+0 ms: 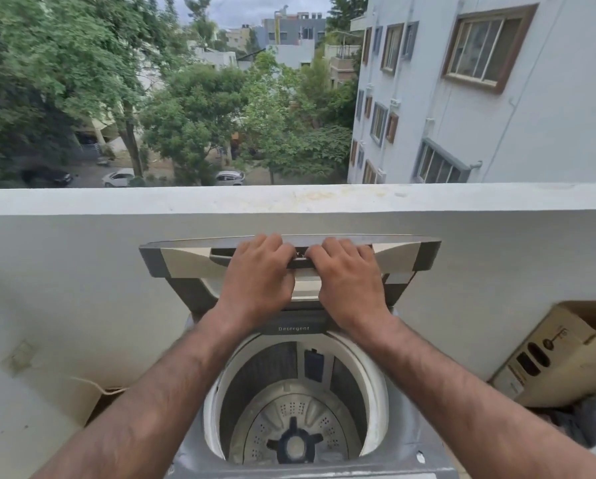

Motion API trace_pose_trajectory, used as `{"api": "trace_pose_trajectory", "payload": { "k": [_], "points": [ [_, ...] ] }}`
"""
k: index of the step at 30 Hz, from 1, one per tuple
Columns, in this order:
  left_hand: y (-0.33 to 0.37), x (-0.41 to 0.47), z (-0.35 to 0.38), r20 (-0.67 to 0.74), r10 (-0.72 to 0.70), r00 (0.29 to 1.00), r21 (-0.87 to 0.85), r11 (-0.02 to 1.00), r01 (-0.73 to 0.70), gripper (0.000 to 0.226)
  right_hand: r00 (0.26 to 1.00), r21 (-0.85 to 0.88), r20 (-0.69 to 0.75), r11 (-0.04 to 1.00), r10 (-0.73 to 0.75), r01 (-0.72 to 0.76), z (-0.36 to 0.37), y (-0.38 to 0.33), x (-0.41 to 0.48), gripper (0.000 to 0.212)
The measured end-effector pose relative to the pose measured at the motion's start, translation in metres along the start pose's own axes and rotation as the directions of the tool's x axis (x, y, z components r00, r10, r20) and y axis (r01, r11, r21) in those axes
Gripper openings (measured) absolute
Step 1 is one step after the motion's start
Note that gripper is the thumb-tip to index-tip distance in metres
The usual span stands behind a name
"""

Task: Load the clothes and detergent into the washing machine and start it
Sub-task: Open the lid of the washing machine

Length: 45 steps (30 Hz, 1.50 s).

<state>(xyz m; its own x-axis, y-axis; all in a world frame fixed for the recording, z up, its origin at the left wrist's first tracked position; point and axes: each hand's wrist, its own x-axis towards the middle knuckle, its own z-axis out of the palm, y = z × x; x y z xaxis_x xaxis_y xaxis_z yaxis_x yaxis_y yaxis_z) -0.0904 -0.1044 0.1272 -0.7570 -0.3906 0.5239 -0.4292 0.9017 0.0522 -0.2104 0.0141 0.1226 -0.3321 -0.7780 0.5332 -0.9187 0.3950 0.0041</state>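
Observation:
A top-loading washing machine [398, 440] stands against the balcony wall with its lid [182, 261] folded up. My left hand [258, 274] and my right hand [348, 274] both grip the lid's top edge, side by side. Below them the drum [265, 371] is open, and I see its grey pulsator [295, 444] with no clothes inside. A dark panel marked "Detergent" [294, 328] sits at the drum's back rim. Dark cloth [587, 423] shows at the right edge.
A cardboard box [559, 354] lies tilted to the right of the machine, over the dark cloth. The white balcony parapet [117, 202] runs behind the machine at lid height. A wall socket [20, 356] with a white cable [92, 385] sits at the lower left.

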Motion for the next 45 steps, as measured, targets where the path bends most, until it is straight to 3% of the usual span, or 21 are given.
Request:
{"api": "trace_pose_trajectory", "payload": {
  "k": [8,15,22,31,35,40,45],
  "points": [
    [-0.023,0.019,0.024,-0.029,0.049,0.998,0.099,0.994,-0.045,0.061,0.999,0.067,-0.031,0.997,0.034,-0.032,0.024,0.009,0.039,0.071],
    [-0.026,0.025,0.050,-0.032,-0.016,0.999,0.126,0.992,0.020,0.080,0.987,-0.036,0.130,0.996,0.091,-0.087,0.052,0.006,0.038,0.096],
    [-0.013,0.023,0.069,-0.086,-0.120,0.989,0.138,0.982,0.132,0.088,0.979,-0.009,0.137,0.988,0.152,-0.152,0.058,-0.007,0.037,0.095],
    [-0.012,0.018,0.057,-0.057,-0.112,0.992,0.104,0.988,0.118,0.088,0.977,-0.019,0.143,0.987,0.161,-0.160,0.044,-0.005,0.018,0.096],
    [-0.009,0.018,0.043,-0.065,-0.135,0.989,0.051,0.989,0.139,0.091,0.983,-0.052,0.131,0.992,0.125,-0.119,0.042,0.001,-0.018,0.109],
    [0.041,0.002,0.044,-0.055,-0.024,0.998,-0.059,0.998,0.020,0.086,0.965,-0.054,0.172,0.980,0.199,-0.193,0.033,0.020,-0.053,0.108],
    [0.119,-0.015,0.061,0.103,0.136,0.985,-0.231,0.967,-0.110,0.085,0.912,0.018,0.206,0.930,0.355,-0.367,0.009,0.058,-0.097,0.084]
  ]
}}
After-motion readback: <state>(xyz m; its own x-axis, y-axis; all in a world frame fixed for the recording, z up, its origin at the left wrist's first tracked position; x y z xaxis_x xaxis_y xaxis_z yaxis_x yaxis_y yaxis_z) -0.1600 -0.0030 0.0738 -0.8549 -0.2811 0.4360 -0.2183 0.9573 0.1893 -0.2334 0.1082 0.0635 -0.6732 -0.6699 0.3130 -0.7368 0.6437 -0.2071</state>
